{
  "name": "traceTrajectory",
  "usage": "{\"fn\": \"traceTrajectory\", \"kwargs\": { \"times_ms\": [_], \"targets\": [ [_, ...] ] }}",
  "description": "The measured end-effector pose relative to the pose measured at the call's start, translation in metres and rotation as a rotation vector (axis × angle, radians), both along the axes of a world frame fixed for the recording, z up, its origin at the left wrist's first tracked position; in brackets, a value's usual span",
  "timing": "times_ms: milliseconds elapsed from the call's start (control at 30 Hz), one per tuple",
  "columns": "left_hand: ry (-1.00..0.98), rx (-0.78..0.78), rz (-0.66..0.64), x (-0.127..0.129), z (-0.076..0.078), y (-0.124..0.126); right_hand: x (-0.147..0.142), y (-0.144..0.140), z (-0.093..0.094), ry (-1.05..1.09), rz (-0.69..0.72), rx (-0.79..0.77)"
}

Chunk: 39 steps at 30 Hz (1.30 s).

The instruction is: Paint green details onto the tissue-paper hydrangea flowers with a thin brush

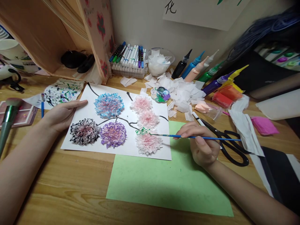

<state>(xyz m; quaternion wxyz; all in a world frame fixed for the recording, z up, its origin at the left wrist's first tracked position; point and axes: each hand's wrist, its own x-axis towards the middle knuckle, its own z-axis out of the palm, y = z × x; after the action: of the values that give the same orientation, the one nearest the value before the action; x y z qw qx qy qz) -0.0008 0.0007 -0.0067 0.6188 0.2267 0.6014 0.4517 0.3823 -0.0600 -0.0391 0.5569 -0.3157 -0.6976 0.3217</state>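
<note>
White paper [132, 142] over far left corner of green sheet [168, 187] on tabletop [70, 193]. Left hand [62, 117] gripping paper's left edge, thumb on top. Right hand [205, 147] pinching blue brush [168, 135], bristles at green-edged flower [149, 143] near paper's right edge.

Home craft desk [70, 187], probably: markers [130, 55].

Flower sheet [131, 137] overlaps rear left corner of card [173, 184]. Marker case [128, 72], bowl [157, 71] and bottles [196, 72] line the back edge of the desk [58, 187], left to right. Scissors [218, 132] lie right of sheet.
</note>
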Motion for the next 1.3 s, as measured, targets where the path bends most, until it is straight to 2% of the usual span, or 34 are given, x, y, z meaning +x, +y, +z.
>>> {"fn": "traceTrajectory", "kwargs": {
  "times_ms": [367,667,933,1300],
  "targets": [
    [0.002,-0.005,-0.008,-0.0003,0.0,0.0,-0.0006,-0.0001,0.001,0.034,-0.041,0.009],
    [0.005,-0.018,-0.02,-0.0022,-0.0008,0.0004,-0.0009,0.0002,-0.0006,-0.027,-0.023,0.024],
    [0.007,-0.022,-0.025,-0.0015,-0.0002,-0.0002,0.0,-0.0009,-0.0027,-0.059,-0.064,0.081],
    [0.001,-0.026,-0.019,-0.0007,0.0006,0.0,0.0012,-0.0049,0.0035,-0.106,-0.069,0.111]
  ]
}}
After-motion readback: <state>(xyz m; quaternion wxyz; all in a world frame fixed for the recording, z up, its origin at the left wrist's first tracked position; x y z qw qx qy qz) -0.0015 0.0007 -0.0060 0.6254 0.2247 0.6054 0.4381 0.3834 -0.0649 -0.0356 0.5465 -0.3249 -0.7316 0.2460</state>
